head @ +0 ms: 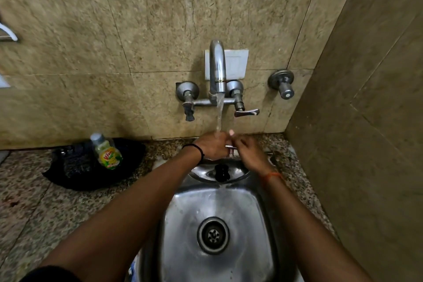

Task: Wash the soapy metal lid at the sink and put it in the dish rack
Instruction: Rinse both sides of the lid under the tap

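Observation:
The round metal lid [201, 173] with a black knob sits tilted at the far end of the steel sink [183, 224], its top facing me. My left hand [212, 144] and my right hand [248, 150] meet over its far rim, fingers closed, with a sliver of shiny metal showing between them. Water from the wall tap [217, 64] falls onto my left hand's knuckles and runs down the lid into the basin. My hands hide the lid's far edge. No dish rack is in view.
A dish soap bottle [107, 152] stands on a black cloth [75, 167] on the speckled counter left of the sink. Tap handles [246, 112] stick out below the spout. A tiled side wall [366, 121] closes in on the right. The drain [213, 235] is open.

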